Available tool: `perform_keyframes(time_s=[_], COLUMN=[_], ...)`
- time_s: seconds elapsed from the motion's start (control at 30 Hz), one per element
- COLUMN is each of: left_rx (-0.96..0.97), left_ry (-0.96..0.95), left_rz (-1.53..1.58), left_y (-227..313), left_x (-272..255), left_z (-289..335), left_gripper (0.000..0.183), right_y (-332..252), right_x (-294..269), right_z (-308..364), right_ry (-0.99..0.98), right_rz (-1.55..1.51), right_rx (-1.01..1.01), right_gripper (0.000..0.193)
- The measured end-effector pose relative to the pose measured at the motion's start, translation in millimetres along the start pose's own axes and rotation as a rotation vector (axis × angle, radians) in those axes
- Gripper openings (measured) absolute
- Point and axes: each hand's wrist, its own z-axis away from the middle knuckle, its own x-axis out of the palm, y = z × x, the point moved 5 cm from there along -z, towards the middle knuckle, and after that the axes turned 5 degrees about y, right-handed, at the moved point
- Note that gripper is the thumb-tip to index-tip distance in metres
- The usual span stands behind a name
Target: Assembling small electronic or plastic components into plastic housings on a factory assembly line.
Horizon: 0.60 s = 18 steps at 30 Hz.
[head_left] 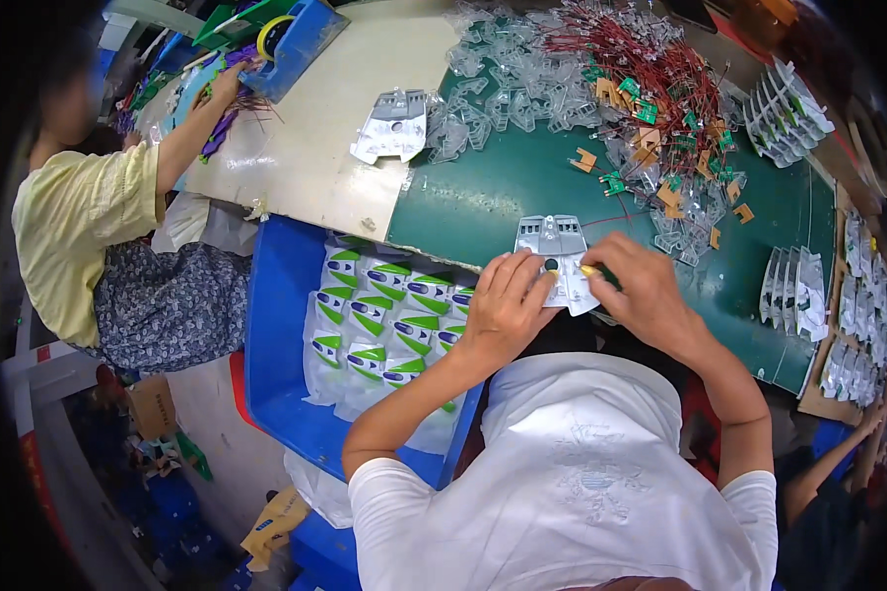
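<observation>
A white and grey plastic housing (pixel 563 236) with a round dark hole lies at the near edge of the green work surface. My left hand (pixel 508 305) grips its left side, thumb laid across the lower part. At the right side of the same housing, my right hand (pixel 646 295) has its fingers curled in a pinch. Yellow covers show on the fingertips at the housing. Whatever the right fingers pinch is too small or hidden to make out. Another similar housing (pixel 392 126) sits farther off on the pale tabletop.
Clear plastic pieces (pixel 512 84) and a heap of red wires (pixel 660 69) with green and tan bits cover the back. Stacked housings (pixel 796 291) stand at right. A blue bin (pixel 276 325) holds green-and-white parts. At left a co-worker (pixel 89 217) reaches toward a blue tape dispenser (pixel 301 49).
</observation>
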Motion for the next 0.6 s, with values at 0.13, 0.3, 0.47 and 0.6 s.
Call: perform_keyframes(time_s=[0.13,0.3,0.47,0.6], left_rx=[0.017,-0.01,-0.137,-0.17], left_ry=[-0.009,-0.104,0.246,0.186], left_rz=[-0.017,0.276,0.061,-0.375], left_y=[-1,-13,-92,-120], left_x=[3,-14,-19,-10], left_z=[3,-20,-80,-117], left_gripper=[0.048,0.041,0.019,0.02], right_y=[-7,-4,-6,-8], right_x=[23,37,31,31], right_z=[-13,-10,-8,-4], right_ry=[0.007,-0.139,-0.162,-0.115], right_rz=[0.238,0.347,0.314,0.29], right_rx=[-0.145,-0.206,-0.179,-0.147], right_gripper=[0.012,0.012,0.016,0.028])
